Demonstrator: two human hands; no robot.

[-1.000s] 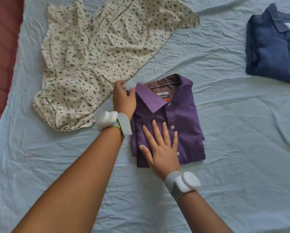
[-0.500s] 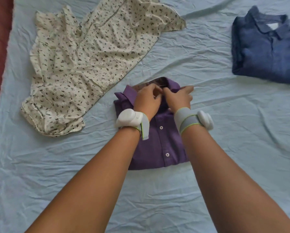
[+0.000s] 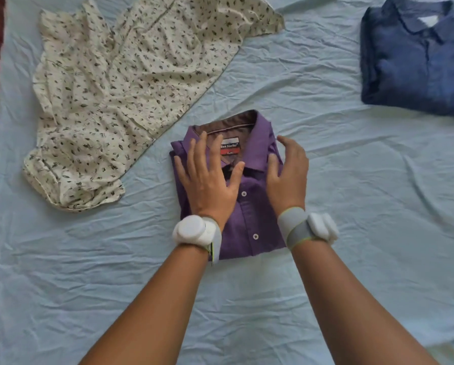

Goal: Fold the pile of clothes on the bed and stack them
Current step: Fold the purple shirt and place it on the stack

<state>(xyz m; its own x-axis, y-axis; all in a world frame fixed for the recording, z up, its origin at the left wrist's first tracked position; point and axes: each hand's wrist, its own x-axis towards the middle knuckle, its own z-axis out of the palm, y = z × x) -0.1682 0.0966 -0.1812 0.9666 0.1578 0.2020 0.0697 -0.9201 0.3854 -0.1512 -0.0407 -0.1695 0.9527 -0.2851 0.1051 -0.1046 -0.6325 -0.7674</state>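
Purple shirt [image 3: 249,206] collar released; left hand [image 3: 210,185], right hand [image 3: 289,177] fingers now spread flat.

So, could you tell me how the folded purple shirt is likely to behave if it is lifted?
The purple shirt is thin cloth, so probably light and floppy. Its folds would likely sag open unless supported underneath. The collar looks stiffer and may keep its shape.

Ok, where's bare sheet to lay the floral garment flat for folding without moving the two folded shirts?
Widest bare sheet lies right of the purple shirt, below the blue shirt. Another bare stretch lies below the floral garment, left of the arms. The gap between the floral garment and the purple shirt is tight.
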